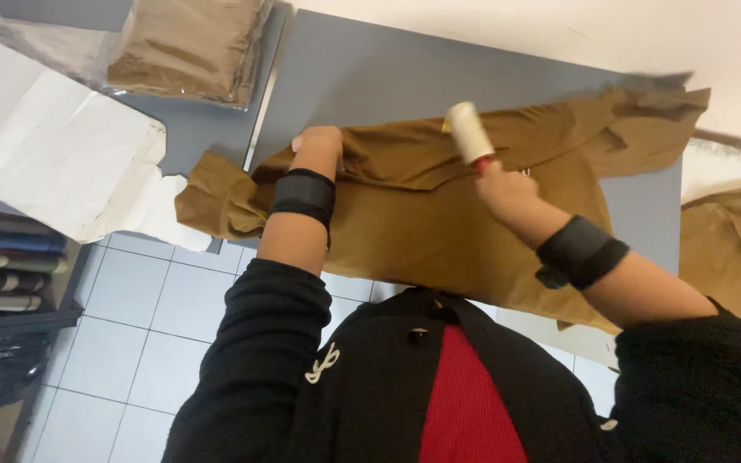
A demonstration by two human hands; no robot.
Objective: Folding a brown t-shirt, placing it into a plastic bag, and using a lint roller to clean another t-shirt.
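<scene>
A brown garment (422,214) lies spread across a grey table (362,69). My left hand (317,144) presses flat on the garment near its far edge, fingers mostly hidden behind the fabric fold. My right hand (503,190) grips the red handle of a lint roller (470,131), whose pale roll rests on the garment. Both wrists wear black bands, and my sleeves are black.
A bagged stack of folded brown garments (190,47) sits at the far left of the table. White paper sheets (53,154) lie to the left. More brown fabric (735,249) lies at the right. Rolls of material (10,266) are stored on a low shelf over a tiled floor.
</scene>
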